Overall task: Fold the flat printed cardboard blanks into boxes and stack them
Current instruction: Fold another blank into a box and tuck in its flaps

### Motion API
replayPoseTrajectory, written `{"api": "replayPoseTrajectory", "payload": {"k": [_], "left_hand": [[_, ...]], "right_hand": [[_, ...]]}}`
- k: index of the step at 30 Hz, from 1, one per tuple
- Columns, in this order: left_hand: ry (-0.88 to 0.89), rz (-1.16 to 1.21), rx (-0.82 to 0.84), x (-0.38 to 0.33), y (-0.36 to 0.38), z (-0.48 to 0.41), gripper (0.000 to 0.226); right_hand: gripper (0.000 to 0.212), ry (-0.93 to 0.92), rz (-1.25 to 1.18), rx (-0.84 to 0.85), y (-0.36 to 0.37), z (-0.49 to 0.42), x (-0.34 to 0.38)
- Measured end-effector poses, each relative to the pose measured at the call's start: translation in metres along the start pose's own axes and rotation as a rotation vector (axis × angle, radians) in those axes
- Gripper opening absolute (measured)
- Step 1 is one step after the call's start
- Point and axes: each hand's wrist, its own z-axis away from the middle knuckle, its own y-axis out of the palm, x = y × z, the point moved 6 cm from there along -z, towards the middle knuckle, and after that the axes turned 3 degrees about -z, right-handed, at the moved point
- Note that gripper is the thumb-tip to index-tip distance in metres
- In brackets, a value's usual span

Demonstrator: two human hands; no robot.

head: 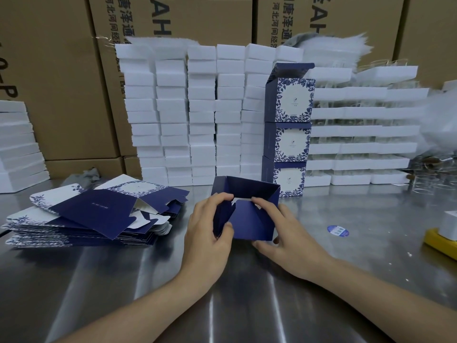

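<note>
1. Brown cartons (61, 82) with black print wall off the space behind the bench's far edge.
2. Steel bench (247, 305), shiny, carries everything else.
3. White foam blocks (202, 112) in tall columns along the far edge, centre-left; a lower heap of the same at the left edge.
4. White foam trays (358, 149) in layers with clear glassware between them, far right.
5. Finished boxes (289, 134): three stacked upright at the far edge. They stand between the blocks and the trays. White fronts with blue leaf print, top one's lid flap up.
6. Flat blanks (81, 219): messy pile near the left edge, navy and white print. Top sheets are skewed.
7. Half-folded box (247, 214): navy, at bench centre, just in front of the finished stack. Flaps are partly turned in, and it is held by both hands.
8. Left hand (210, 233) grips the box's left wall, fingers curled over its top, thumb on the near side.
9. Right hand (284, 233) grasps the right side, fingertips on a flap, thumb at the near bottom edge.
10. Yellow object (440, 241) at the right edge, cut off by the frame.
11. Round blue sticker (338, 230) flat on the bench, right of the hands.
</note>
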Motion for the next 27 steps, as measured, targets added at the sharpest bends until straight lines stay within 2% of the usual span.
{"api": "replayPoseTrajectory", "payload": {"k": [10,16,22,27], "left_hand": [[-0.028,0.053,-0.009,-0.001,-0.003,0.002,0.095],[-0.016,0.06,0.01,-0.001,-0.001,0.002,0.1],[-0.007,0.036,0.019,-0.002,0.0,0.003,0.099],[-0.016,0.034,0.06,0.0,0.004,0.004,0.1]], "right_hand": [[0.088,-0.034,0.038,-0.008,-0.004,-0.001,0.001],[0.089,-0.066,0.039,-0.055,-0.01,-0.002,0.003],[0.107,-0.046,-0.111,-0.15,-0.014,-0.005,0.001],[0.112,-0.029,-0.167,-0.194,-0.011,-0.006,-0.006]]}}
